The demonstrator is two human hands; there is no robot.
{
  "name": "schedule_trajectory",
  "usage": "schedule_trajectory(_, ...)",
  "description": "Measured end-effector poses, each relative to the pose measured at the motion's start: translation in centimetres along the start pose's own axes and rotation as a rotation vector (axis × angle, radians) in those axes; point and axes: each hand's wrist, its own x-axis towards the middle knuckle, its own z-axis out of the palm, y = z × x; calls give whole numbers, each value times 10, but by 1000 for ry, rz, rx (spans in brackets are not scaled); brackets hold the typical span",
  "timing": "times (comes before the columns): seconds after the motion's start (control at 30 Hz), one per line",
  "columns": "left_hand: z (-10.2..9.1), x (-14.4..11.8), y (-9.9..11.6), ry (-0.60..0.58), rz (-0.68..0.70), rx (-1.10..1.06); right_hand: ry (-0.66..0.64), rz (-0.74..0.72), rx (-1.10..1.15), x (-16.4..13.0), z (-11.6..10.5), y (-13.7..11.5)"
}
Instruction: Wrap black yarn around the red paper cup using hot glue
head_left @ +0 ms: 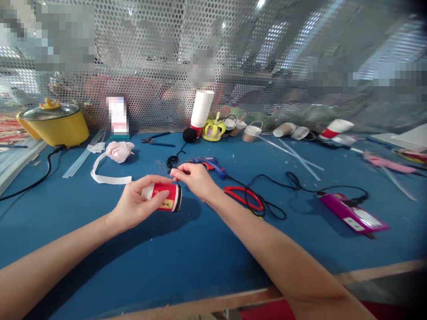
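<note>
One red-and-white paper cup (171, 192) clamped between thumb and fingers of left hand (135, 202); black yarn (179, 198), wound round cup's end, pinched by joined fingertips of right hand (196, 181).

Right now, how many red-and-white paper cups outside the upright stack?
2: the held cup in the left hand; the tipped cup toward the table's right rear. Others may be nested inside.

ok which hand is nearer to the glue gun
Right. The right hand is just on the near side of the glue gun; the left hand is farther off to its left, holding the cup.
</note>
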Motion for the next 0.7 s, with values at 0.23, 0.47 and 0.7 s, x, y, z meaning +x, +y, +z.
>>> schedule_trajectory(0.23, 0, 0, 0, 20, 16, 12, 1, 1, 28, 0, 2, 3)
schedule_trajectory(0.47, 0, -1, 0, 58, 49, -4, -46, 76, 20, -4, 6, -1)
schedule_trajectory(0.7, -1, -1, -2, 48, 9, -106, -102, 175, 94, -6, 10, 0)
